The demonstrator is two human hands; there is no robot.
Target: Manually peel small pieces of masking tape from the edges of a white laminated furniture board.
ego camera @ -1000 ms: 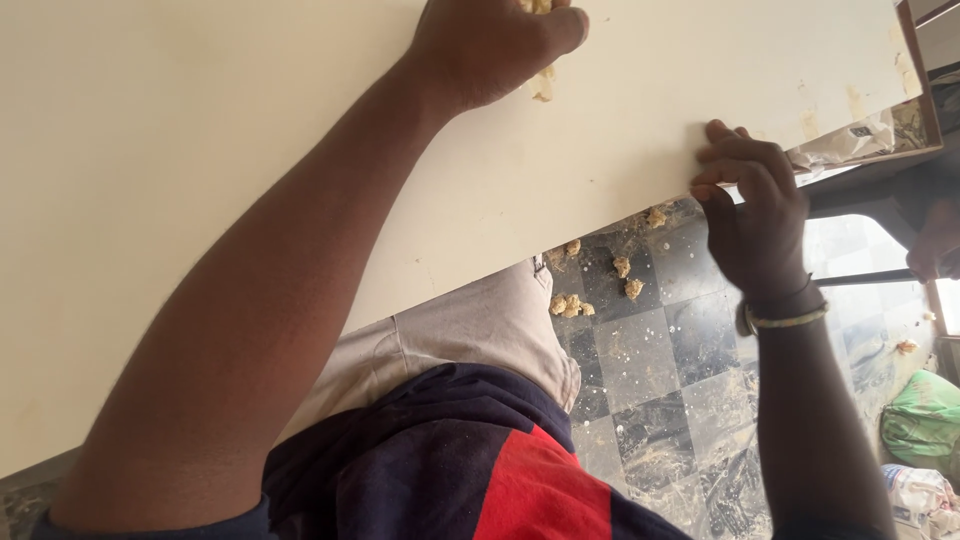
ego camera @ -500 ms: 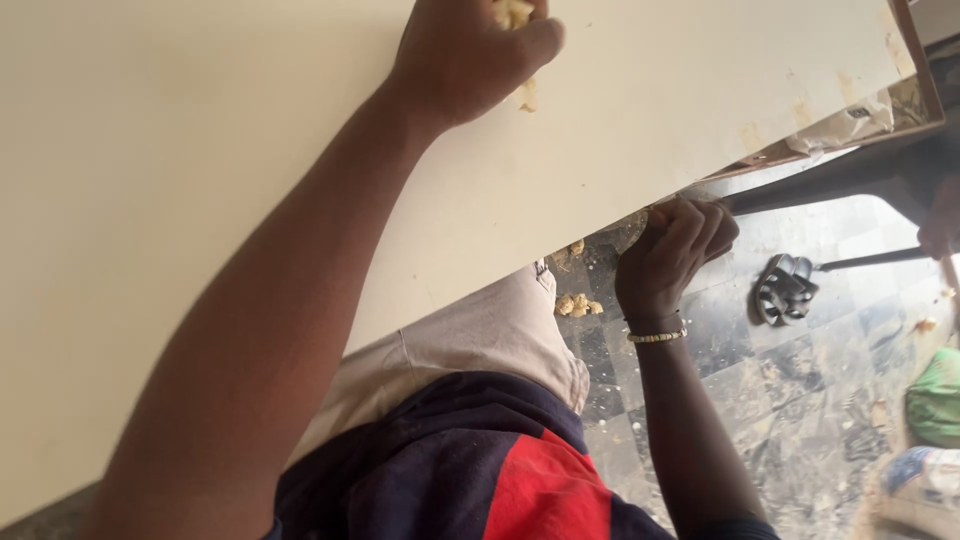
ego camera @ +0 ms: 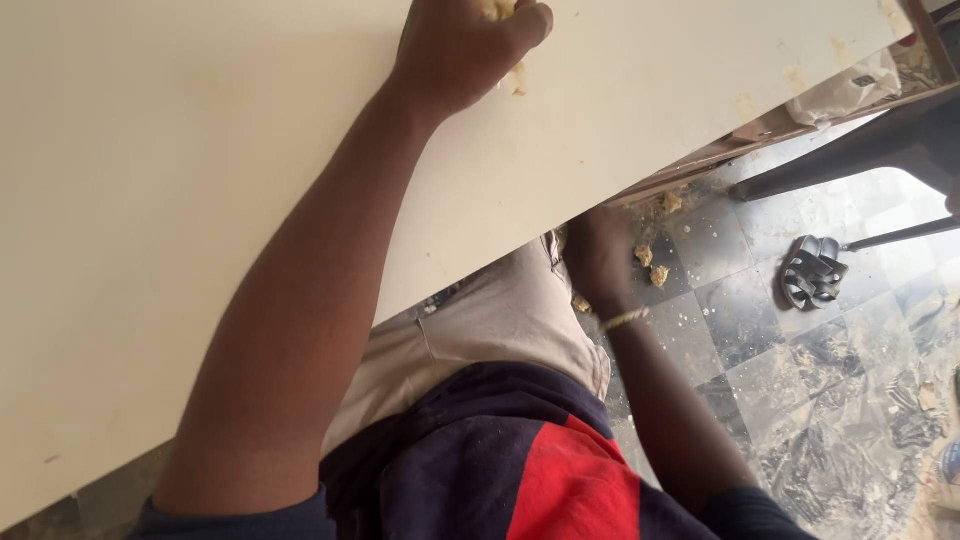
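cream board (ego camera: 200,150), checkered floor (ego camera: 800,400), navy-red shirt (ego camera: 540,470)

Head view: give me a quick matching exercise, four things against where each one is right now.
Things:
1. left hand
2. right hand
3. sandal
4. dough crumbs

Places:
A. on the tiled floor beside the dark chair leg
B. on top of the cream board, closed on a yellowish lump
C. under the board's edge, near the knee
D. scattered on the floor just right of the right hand

Pairs: 1-B, 2-C, 3-A, 4-D
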